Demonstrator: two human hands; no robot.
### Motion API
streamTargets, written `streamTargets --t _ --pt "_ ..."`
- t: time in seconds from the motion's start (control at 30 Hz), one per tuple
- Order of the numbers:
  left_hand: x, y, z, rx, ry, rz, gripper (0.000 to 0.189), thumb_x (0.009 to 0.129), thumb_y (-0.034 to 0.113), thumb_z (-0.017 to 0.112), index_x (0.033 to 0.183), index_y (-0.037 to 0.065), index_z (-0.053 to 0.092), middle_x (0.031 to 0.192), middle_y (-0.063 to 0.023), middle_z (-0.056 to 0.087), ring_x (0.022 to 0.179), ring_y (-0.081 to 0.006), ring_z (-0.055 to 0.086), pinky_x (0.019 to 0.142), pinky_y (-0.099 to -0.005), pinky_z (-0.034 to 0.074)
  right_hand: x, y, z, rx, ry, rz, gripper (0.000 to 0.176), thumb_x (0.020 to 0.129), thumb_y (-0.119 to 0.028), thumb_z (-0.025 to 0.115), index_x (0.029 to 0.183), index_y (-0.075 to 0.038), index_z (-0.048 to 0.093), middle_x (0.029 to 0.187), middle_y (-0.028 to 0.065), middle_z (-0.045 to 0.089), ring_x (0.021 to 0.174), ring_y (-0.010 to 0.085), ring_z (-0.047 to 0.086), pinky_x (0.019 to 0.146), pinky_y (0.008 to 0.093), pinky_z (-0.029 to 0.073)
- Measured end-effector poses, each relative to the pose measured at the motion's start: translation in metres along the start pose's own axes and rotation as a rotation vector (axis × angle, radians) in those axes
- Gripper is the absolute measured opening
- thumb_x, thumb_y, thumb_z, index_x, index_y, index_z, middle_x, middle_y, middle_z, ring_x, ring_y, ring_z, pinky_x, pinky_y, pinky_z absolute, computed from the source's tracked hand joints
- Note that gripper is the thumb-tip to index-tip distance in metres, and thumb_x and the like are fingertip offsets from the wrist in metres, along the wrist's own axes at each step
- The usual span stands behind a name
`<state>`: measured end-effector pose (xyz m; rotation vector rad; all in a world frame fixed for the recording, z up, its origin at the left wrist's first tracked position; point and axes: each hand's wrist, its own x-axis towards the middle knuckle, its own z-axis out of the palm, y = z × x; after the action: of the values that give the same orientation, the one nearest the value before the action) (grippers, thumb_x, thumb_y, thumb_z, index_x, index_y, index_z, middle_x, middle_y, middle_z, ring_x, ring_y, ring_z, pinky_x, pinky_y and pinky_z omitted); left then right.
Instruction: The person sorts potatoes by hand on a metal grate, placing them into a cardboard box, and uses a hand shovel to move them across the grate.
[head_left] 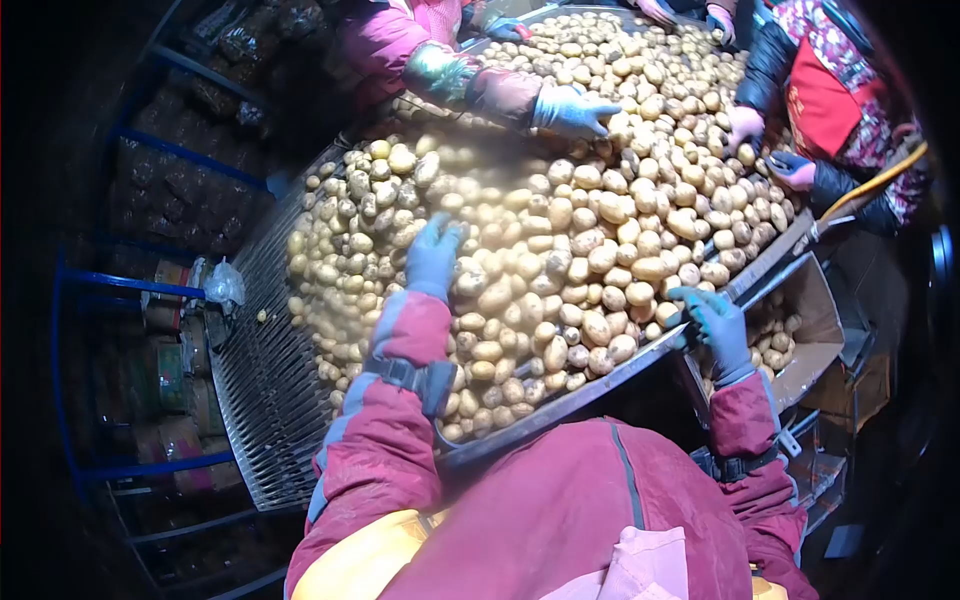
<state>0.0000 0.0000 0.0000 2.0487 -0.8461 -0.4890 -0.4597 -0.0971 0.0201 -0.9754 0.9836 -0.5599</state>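
Observation:
A deep heap of potatoes (600,255) covers the metal sorting table in front of me. My left hand (433,258), in a blue-grey glove, rests on the heap's left part with its fingers stretched forward, and no potato shows in its grip. At the table's near right rim (640,362), my right hand (720,328) in a grey and teal glove has its fingers apart, pointing left toward the nearest potatoes. Below and right of that hand stands a cardboard box (815,325) with potatoes in it.
A slatted metal chute (275,400) slopes off at the left, beside blue-framed racks (150,285). Across the table, a co-worker's gloved hand (575,110) reaches over the heap. Another person's hands (745,128) work at the right edge; more hands are at the far end.

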Motion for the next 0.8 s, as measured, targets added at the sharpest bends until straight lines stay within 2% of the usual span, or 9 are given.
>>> streamTargets --t 0.03,0.07,0.3,0.4,0.53,0.6,0.67,0.7,0.8 --pt "0.01 -0.004 -0.001 -0.047 0.028 0.057 0.044 0.095 0.019 0.07 0.136 0.006 0.062 0.118 -0.0069 0.072 0.105 -0.0118 0.062 0.097 -0.028 0.049 -0.005 -0.002 0.002 0.019 -0.037 0.037 0.031 0.101 -0.024 0.058 0.119 -0.001 0.069 0.084 0.0105 0.073 0.062 0.0125 0.066 0.055 0.0238 0.053" --pt "0.031 -0.024 0.004 -0.027 0.037 0.082 0.044 0.094 0.014 0.066 0.134 -0.003 0.059 0.129 -0.0165 0.066 0.115 -0.0178 0.062 0.1 -0.0295 0.048 -0.012 -0.006 0.006 -0.044 0.007 0.064 0.034 0.101 -0.028 0.059 0.12 -0.002 0.069 0.082 0.0077 0.072 0.057 0.0106 0.063 0.052 0.0213 0.049" --pt "0.189 -0.048 -0.013 0.357 0.099 0.321 0.062 0.084 0.024 0.073 0.141 0.006 0.056 0.13 -0.0205 0.063 0.123 -0.0315 0.06 0.106 -0.038 0.046 0.024 -0.003 0.064 -0.079 -0.005 0.111 0.033 0.1 -0.029 0.061 0.118 -0.002 0.07 0.082 0.009 0.072 0.063 0.0114 0.066 0.054 0.023 0.05" --pt "0.173 -0.021 -0.001 0.472 0.107 0.177 0.07 0.075 0.025 0.083 0.139 0.009 0.06 0.131 -0.02 0.063 0.125 -0.032 0.059 0.109 -0.0368 0.044 0.033 -0.011 0.076 -0.049 -0.04 0.153 0.036 0.101 -0.026 0.059 0.123 0.001 0.067 0.088 0.0132 0.073 0.065 0.0157 0.067 0.056 0.0251 0.053" --pt "0.135 0.003 0.001 0.073 0.029 0.209 0.056 0.08 0.016 0.077 0.133 0.006 0.064 0.127 -0.0145 0.066 0.116 -0.0272 0.063 0.102 -0.0353 0.049 0.055 -0.016 0.107 -0.027 -0.16 0.187 0.043 0.102 -0.033 0.058 0.131 -0.002 0.063 0.1 0.0159 0.072 0.072 0.0196 0.07 0.063 0.0283 0.057" --pt "0.092 0.025 0.014 -0.518 -0.177 -0.059 0.049 0.087 0.005 0.068 0.135 0.012 0.063 0.123 -0.0086 0.066 0.108 -0.0193 0.062 0.097 -0.0305 0.05 0.072 -0.018 0.139 0.068 -0.182 0.212 0.047 0.103 -0.037 0.055 0.136 -0.004 0.057 0.114 0.0164 0.069 0.076 0.0205 0.071 0.064 0.0288 0.057" --pt "0.036 0.048 0.034 -0.237 -0.316 0.045 0.048 0.09 0.012 0.069 0.137 0.01 0.06 0.135 -0.0132 0.06 0.12 -0.0202 0.059 0.101 -0.0332 0.05 0.093 -0.011 0.155 0.208 -0.263 0.278 0.054 0.105 -0.044 0.05 0.144 -0.008 0.047 0.133 0.0146 0.061 0.09 0.0234 0.072 0.075 0.0341 0.058" --pt "0.013 0.043 0.046 -0.133 -0.393 0.291 0.048 0.091 0.015 0.07 0.138 0.008 0.059 0.137 -0.0148 0.058 0.123 -0.0209 0.059 0.102 -0.0344 0.05 0.097 -0.014 0.169 0.237 -0.254 0.31 0.054 0.105 -0.047 0.049 0.142 -0.007 0.049 0.13 0.0129 0.064 0.096 0.0265 0.071 0.083 0.0394 0.059" --pt "-0.018 0.071 0.03 -0.254 -0.693 0.214 0.05 0.092 0.022 0.071 0.138 0.008 0.059 0.142 -0.0145 0.055 0.128 -0.0223 0.056 0.105 -0.0354 0.048 0.12 0.015 0.173 0.559 -0.397 0.297 0.049 0.104 -0.038 0.052 0.139 -0.003 0.052 0.127 0.0192 0.064 0.103 0.0314 0.068 0.081 0.0409 0.06"
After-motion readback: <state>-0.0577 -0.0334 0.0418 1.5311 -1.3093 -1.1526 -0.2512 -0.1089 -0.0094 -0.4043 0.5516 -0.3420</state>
